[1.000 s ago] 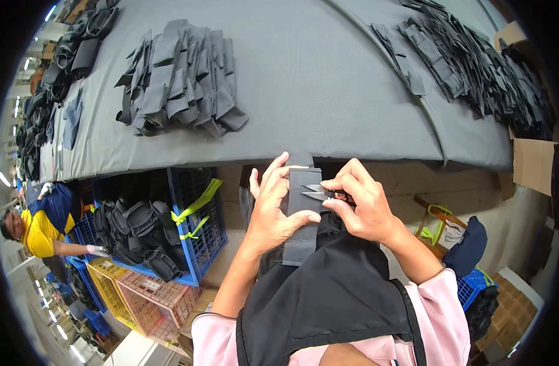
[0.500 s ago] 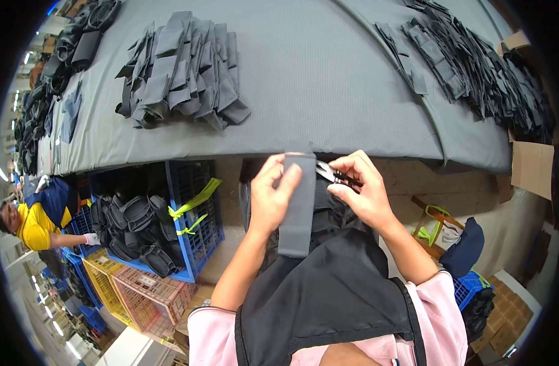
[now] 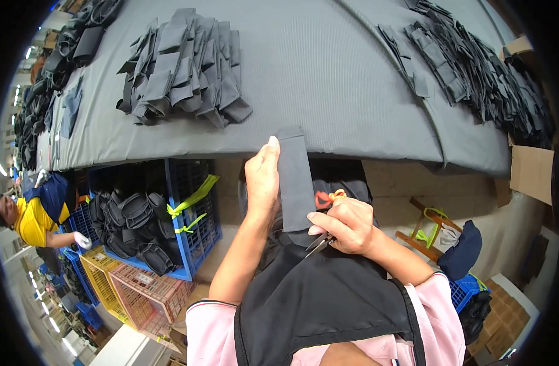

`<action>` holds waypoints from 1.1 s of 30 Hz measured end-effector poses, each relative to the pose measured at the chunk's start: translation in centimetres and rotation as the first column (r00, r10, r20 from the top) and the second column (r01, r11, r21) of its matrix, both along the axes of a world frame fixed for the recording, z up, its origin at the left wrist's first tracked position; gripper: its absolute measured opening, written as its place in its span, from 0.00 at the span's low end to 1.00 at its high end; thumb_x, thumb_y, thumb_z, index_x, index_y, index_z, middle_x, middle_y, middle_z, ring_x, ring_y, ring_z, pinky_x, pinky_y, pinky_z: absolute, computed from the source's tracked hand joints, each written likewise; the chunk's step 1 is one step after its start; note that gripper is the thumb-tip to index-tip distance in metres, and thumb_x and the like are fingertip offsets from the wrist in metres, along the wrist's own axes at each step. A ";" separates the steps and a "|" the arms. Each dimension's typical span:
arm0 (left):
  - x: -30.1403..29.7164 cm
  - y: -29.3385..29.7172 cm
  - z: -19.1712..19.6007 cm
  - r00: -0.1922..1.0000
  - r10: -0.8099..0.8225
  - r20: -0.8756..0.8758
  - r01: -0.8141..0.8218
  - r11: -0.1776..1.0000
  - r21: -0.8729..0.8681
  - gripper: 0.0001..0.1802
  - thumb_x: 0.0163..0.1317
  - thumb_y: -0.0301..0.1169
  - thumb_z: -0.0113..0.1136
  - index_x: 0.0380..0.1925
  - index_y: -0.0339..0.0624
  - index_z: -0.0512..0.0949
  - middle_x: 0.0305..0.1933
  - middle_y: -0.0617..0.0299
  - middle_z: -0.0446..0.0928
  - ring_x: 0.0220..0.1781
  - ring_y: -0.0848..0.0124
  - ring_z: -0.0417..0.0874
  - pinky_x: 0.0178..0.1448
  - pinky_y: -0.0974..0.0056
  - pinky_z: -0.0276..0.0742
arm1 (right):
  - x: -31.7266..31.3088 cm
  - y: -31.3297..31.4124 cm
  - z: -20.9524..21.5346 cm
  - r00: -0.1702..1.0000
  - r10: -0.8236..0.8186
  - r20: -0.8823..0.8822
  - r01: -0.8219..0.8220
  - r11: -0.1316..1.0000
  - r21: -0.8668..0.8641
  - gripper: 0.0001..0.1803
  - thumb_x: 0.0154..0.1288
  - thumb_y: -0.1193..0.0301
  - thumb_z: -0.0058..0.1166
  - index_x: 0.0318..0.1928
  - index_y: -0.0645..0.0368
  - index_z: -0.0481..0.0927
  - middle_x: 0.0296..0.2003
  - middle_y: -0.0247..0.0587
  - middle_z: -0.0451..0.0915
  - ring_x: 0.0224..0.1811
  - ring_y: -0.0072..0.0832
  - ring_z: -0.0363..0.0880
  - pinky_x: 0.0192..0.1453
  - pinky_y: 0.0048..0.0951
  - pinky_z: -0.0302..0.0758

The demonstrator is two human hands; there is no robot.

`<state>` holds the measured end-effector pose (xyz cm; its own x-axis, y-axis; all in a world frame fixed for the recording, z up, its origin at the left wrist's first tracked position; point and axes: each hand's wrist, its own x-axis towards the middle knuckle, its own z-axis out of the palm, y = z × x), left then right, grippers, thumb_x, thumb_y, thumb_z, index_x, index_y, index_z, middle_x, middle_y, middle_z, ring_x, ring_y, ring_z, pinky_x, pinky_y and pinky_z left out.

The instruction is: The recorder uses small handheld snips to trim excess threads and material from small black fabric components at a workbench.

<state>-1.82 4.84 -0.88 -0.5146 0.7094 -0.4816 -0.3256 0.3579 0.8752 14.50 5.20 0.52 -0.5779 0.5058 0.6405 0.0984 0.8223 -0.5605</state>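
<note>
A flat grey fabric strip stands lengthwise in front of me, its far end over the table's near edge. My left hand grips it along the left side, thumb toward the far end. Near the strip's lower right corner is my right hand, its thumb and fingertip at the strip's edge. That hand is closed round small thread snips, whose metal blades point down toward my black apron. An orange-red loop on them shows above the knuckles.
Grey fabric strips lie in a pile on the covered table, with another pile at far right. A blue crate of black pieces stands left, beside a person in yellow. A wooden stool stands right.
My right hand has moved down from the strip's far end to its near end, and the snips now point toward me. The strip has shifted away from me, toward the table.
</note>
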 end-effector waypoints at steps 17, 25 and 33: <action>-0.6 -2.7 -0.4 0.806 -0.410 -0.427 0.552 0.781 0.291 0.27 0.51 0.46 0.66 0.45 0.40 0.75 0.71 0.48 0.49 0.60 0.65 0.66 0.58 0.62 0.66 | -1.4 2.2 -0.9 0.963 -0.270 0.005 0.161 0.558 -0.814 0.14 0.66 0.70 0.53 0.26 0.66 0.68 0.22 0.33 0.57 0.23 0.23 0.54 0.26 0.26 0.54; 1.1 -3.7 0.4 0.941 -0.275 -0.196 0.308 0.938 0.161 0.04 0.56 0.24 0.58 0.29 0.33 0.74 0.26 0.66 0.74 0.29 0.82 0.71 0.36 0.74 0.68 | -0.8 2.7 -0.9 0.987 -0.149 0.053 0.115 0.443 -0.889 0.04 0.66 0.77 0.50 0.33 0.65 0.71 0.30 0.31 0.64 0.26 0.15 0.64 0.32 0.16 0.67; 1.9 -3.8 1.7 0.965 -0.219 -0.143 0.236 0.965 0.118 0.05 0.58 0.25 0.58 0.29 0.33 0.74 0.27 0.66 0.75 0.30 0.82 0.72 0.36 0.74 0.69 | 1.3 2.3 1.4 0.914 -0.344 0.217 0.399 0.863 -0.310 0.19 0.45 0.75 0.67 0.40 0.59 0.77 0.29 0.37 0.71 0.23 0.28 0.72 0.26 0.26 0.70</action>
<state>0.07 1.00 0.79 -0.3834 0.8680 -0.3156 -0.1313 0.2871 0.9489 15.84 7.47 1.91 -0.3783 0.8720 0.3106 0.4632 0.4689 -0.7520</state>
